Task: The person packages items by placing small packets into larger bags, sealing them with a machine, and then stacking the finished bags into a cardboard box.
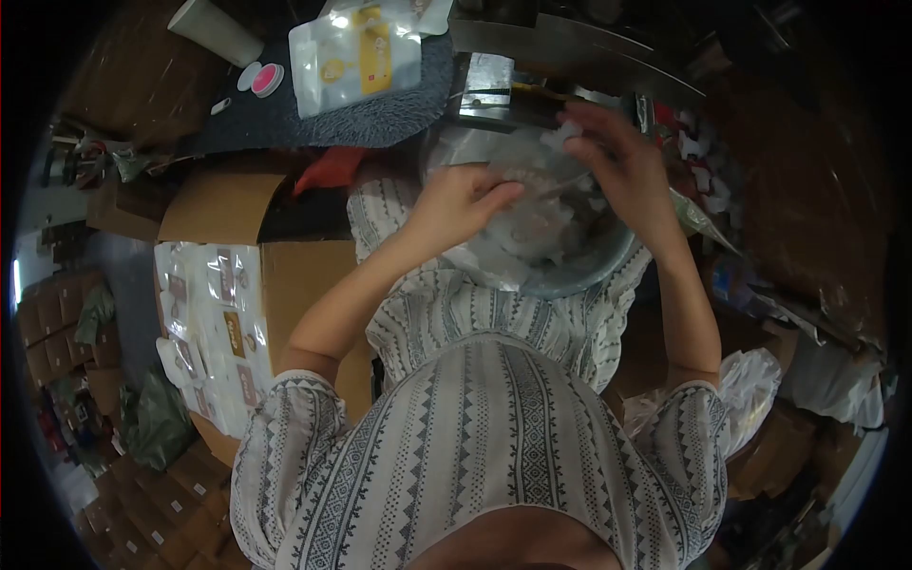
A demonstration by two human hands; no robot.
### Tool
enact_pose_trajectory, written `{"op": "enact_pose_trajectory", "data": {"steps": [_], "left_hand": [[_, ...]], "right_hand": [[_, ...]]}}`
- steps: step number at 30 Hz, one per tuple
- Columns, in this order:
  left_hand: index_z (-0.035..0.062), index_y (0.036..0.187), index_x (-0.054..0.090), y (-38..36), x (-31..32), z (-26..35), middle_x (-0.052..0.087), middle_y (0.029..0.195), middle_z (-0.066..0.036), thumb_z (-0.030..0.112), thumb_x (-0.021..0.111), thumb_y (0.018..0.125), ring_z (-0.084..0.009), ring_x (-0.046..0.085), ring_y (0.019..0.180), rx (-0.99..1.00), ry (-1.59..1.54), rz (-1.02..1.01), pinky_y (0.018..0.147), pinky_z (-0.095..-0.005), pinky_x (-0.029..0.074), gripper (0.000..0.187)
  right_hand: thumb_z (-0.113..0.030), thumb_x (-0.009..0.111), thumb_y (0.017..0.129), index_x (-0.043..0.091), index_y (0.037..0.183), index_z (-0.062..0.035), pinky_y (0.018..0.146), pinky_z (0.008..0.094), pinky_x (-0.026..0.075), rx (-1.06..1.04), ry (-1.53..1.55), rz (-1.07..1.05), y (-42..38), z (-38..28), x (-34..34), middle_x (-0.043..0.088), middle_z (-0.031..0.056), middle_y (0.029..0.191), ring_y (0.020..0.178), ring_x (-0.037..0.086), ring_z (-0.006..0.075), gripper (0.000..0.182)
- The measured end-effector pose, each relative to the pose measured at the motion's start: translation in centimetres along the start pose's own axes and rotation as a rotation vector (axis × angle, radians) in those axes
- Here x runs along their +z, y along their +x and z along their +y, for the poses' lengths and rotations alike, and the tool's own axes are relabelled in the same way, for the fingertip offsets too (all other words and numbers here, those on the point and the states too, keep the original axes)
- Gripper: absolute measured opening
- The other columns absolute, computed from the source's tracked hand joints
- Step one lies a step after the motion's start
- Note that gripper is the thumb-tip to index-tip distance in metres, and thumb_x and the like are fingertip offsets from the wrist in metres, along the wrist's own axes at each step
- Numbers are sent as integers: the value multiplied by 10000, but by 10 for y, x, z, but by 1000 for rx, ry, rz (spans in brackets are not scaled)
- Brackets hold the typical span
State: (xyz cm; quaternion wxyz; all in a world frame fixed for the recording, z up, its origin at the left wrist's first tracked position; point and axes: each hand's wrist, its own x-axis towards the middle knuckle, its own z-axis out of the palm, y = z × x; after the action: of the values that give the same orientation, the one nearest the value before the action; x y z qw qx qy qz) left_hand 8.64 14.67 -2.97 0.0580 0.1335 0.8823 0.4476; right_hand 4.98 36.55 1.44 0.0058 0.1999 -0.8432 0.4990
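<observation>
A round, pale basin [570, 283] rests on my lap, holding a jumble of whitish, translucent pieces [537, 223]. Over its left side is my left hand [461, 204], closed with thumb and fingers together. Whatever may be in that pinch is hidden or too small to name. My right hand [627, 171] is above the basin's right side, its thumb and fingers pinching a small whitish translucent piece [562, 134]. The two hands are apart. Glare and blur hide the finer detail of the pieces.
At the left stands an open cardboard box [304, 285] packed with white printed packets [223, 313]. A grey fluffy mat [380, 119] carries a white and yellow pouch [356, 57], a round pink-centred container [267, 80] and a pale cup [217, 31]. Clear plastic bags [750, 394] lie at the right.
</observation>
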Motion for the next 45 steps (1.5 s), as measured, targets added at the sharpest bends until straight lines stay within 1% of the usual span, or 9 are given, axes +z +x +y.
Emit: {"op": "enact_pose_trajectory", "data": {"steps": [4, 14, 20, 22, 24, 27, 32, 34, 45], "left_hand": [[-33, 881, 664, 34, 9, 2, 678, 840, -110, 202, 649, 855, -106, 629, 673, -284, -404, -255, 578, -283, 473, 237], [-26, 957, 644, 57, 12, 12, 656, 886, -93, 181, 640, 879, -119, 625, 760, -493, -1045, -74, 727, -225, 533, 221], [-17, 1048, 611, 57, 10, 9, 656, 921, -77, 216, 644, 877, -137, 650, 758, -502, -965, -78, 677, -241, 544, 291], [-14, 1097, 588, 56, -18, 4, 633, 1038, -135, 293, 644, 871, -226, 640, 902, -323, -378, 6, 753, -302, 524, 385], [-19, 1137, 561, 69, -53, -46, 551, 1202, -207, 362, 646, 851, -317, 557, 1083, 149, 452, 624, 848, -381, 475, 484], [-17, 1154, 547, 47, -53, -98, 480, 1252, -261, 384, 659, 825, -369, 475, 1153, 153, 1099, 541, 908, -425, 420, 531], [37, 1034, 609, -2, -61, -67, 593, 927, -130, 194, 657, 821, -339, 577, 893, 109, 725, 391, 745, -412, 457, 269], [46, 905, 636, -18, -59, -50, 588, 800, -84, 106, 648, 795, -308, 591, 735, 67, 607, 492, 623, -394, 461, 126], [32, 847, 639, -24, -28, 17, 584, 759, -99, 67, 654, 792, -286, 592, 643, 280, 259, 278, 560, -342, 461, 67]], "right_hand": [[-160, 655, 846, 616, 1107, -53, 771, 284, 488, 64, -18, 174, -2, 21, -20, 675, 89, 968, 896, 645, 183, 285], [-174, 645, 847, 661, 1009, -61, 720, 318, 495, 235, -179, 279, -22, 20, -53, 679, 118, 918, 828, 658, 223, 197], [-178, 569, 870, 621, 1098, -68, 751, 382, 493, 71, -882, 281, -19, 112, -80, 648, 192, 948, 874, 633, 354, 259], [-142, 561, 846, 607, 1117, -68, 769, 430, 482, 196, -808, 211, -18, 114, -81, 636, 207, 982, 929, 608, 380, 285], [-133, 558, 839, 613, 1106, -68, 780, 430, 478, 252, -772, 172, -19, 102, -82, 622, 220, 1007, 955, 599, 376, 281], [-132, 561, 839, 625, 1081, -61, 788, 411, 478, 342, -713, 155, -22, 82, -84, 622, 216, 1019, 966, 607, 349, 261], [-130, 627, 808, 641, 1047, -56, 774, 357, 499, 257, -356, 212, -28, 24, -76, 636, 195, 925, 853, 647, 301, 251], [-97, 634, 836, 637, 1056, -44, 714, 288, 490, 129, -74, 51, -21, -2, -57, 653, 83, 912, 829, 620, 139, 226], [-132, 659, 822, 618, 1070, -26, 713, 313, 504, -284, -197, -157, 5, -31, 1, 658, 122, 963, 819, 647, 236, 273]]}}
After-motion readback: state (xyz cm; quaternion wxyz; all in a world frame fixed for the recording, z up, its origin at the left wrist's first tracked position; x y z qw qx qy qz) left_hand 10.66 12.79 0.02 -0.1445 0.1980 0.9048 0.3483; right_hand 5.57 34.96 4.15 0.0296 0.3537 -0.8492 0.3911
